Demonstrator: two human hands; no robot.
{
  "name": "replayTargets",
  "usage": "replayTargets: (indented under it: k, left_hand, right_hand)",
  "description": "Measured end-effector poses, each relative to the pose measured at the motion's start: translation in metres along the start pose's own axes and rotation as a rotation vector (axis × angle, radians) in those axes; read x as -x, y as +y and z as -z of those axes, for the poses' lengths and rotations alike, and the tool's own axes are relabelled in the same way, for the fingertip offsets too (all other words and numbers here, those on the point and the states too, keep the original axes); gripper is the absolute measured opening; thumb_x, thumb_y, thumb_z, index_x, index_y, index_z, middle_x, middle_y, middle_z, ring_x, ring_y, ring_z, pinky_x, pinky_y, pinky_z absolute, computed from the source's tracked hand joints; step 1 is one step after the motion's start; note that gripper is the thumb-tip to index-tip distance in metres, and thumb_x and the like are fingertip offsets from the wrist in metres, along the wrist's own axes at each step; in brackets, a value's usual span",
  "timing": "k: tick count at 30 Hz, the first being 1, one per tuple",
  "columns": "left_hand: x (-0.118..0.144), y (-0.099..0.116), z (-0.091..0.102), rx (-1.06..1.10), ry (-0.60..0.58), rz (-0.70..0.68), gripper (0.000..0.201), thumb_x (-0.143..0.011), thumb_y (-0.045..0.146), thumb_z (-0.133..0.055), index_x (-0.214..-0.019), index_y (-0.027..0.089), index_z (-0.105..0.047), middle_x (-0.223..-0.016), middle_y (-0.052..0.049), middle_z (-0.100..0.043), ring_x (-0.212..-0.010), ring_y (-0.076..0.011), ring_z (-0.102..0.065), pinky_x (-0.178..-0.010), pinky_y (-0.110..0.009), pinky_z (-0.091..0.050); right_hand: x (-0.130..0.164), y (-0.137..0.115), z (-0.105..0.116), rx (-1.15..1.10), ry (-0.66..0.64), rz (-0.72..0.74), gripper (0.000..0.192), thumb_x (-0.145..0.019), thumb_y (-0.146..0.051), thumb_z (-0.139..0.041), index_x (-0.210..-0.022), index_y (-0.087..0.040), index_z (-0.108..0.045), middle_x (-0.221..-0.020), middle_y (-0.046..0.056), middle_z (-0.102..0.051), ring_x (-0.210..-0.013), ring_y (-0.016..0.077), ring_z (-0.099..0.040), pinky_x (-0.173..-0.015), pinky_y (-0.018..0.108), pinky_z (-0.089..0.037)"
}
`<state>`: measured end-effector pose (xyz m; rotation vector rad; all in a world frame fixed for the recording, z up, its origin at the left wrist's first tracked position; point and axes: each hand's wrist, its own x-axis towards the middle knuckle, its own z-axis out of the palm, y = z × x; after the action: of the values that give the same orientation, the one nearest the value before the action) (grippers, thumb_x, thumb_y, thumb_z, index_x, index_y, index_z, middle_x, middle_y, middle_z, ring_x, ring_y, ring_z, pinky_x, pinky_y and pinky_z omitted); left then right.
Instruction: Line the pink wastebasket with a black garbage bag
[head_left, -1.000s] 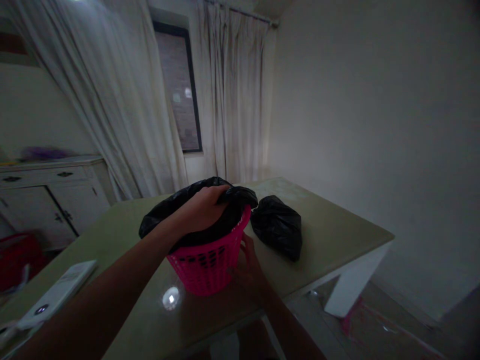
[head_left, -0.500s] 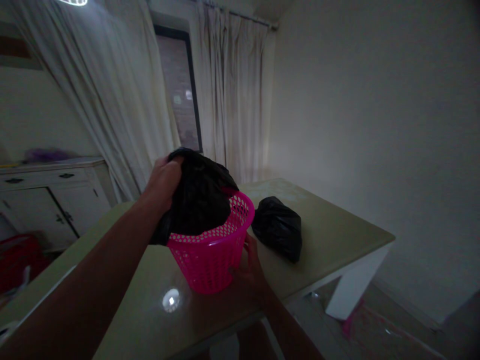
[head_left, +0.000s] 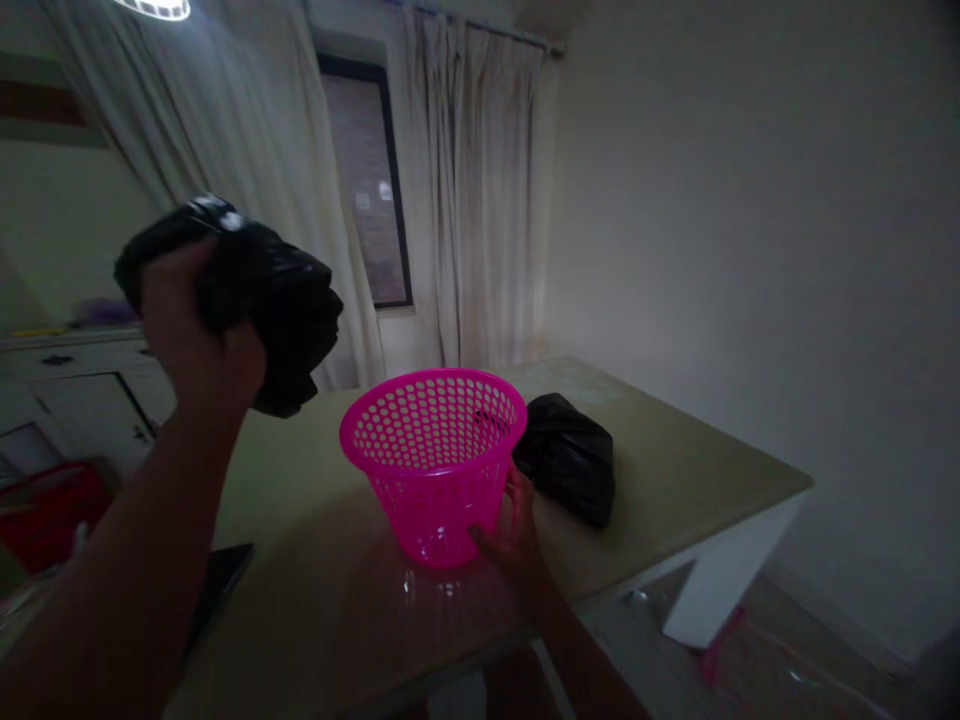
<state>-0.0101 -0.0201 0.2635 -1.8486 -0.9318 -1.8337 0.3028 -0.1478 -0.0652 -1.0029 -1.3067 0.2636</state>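
My left hand (head_left: 199,335) is raised at the left, closed around a crumpled black plastic bag (head_left: 289,320) that hangs clear of the table. A pink perforated plastic basket (head_left: 450,500) stands upright on the table, with no bag inside it. Low on the basket's right side, my right hand (head_left: 514,530) grips the wall between thumb and fingers; some fingers are hidden behind it. Just right of the basket lies a second black plastic bag (head_left: 574,455), bunched up and resting on the table.
The pale table (head_left: 675,470) runs up toward the wall at the right. A dark flat object (head_left: 221,585) lies partly behind my left forearm. Farther left are a white cabinet (head_left: 82,400) and a red basket (head_left: 56,515). Curtains (head_left: 480,200) flank the window.
My left hand has lifted the black bag up and left, out of the pink basket and off its rim. My right hand stays on the basket, which appears slightly shifted right.
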Motion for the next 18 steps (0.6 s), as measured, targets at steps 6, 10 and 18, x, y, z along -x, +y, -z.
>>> replayTargets:
  k: [6, 10, 18]
  left_hand:
    - [0.063, -0.032, -0.026, -0.396, -0.635, 0.088, 0.06, -0.092, 0.017, -0.052, -0.15, 0.025, -0.062, -0.158, -0.012, -0.06, -0.144, -0.0432, -0.055, -0.118, -0.067, -0.037]
    - [0.119, -0.043, -0.034, -0.515, -0.811, 0.127, 0.059, -0.091, 0.013, -0.049, -0.146, 0.023, -0.065, -0.159, -0.021, -0.058, -0.147, -0.0427, -0.05, -0.115, -0.068, -0.035]
    - [0.216, -0.028, -0.034, -0.487, -0.947, 0.294, 0.069, -0.094, 0.049, -0.053, -0.155, 0.017, -0.053, -0.159, -0.025, -0.048, -0.143, -0.0437, -0.051, -0.116, -0.061, -0.038]
  right_hand:
    - [0.001, -0.002, 0.004, -0.017, -0.017, -0.023, 0.098, -0.09, -0.054, -0.081, -0.167, -0.029, -0.026, -0.162, 0.017, -0.032, -0.15, 0.0367, -0.044, -0.124, 0.056, -0.043]
    - [0.002, -0.004, 0.002, -0.007, 0.023, -0.025, 0.096, -0.089, -0.055, -0.082, -0.166, -0.03, -0.03, -0.161, 0.016, -0.035, -0.148, 0.0372, -0.046, -0.121, 0.057, -0.046]
    - [-0.001, -0.014, 0.003, -0.027, 0.041, -0.103, 0.103, -0.082, -0.062, -0.087, -0.164, -0.027, -0.034, -0.156, 0.018, -0.045, -0.139, 0.0365, -0.053, -0.116, 0.057, -0.049]
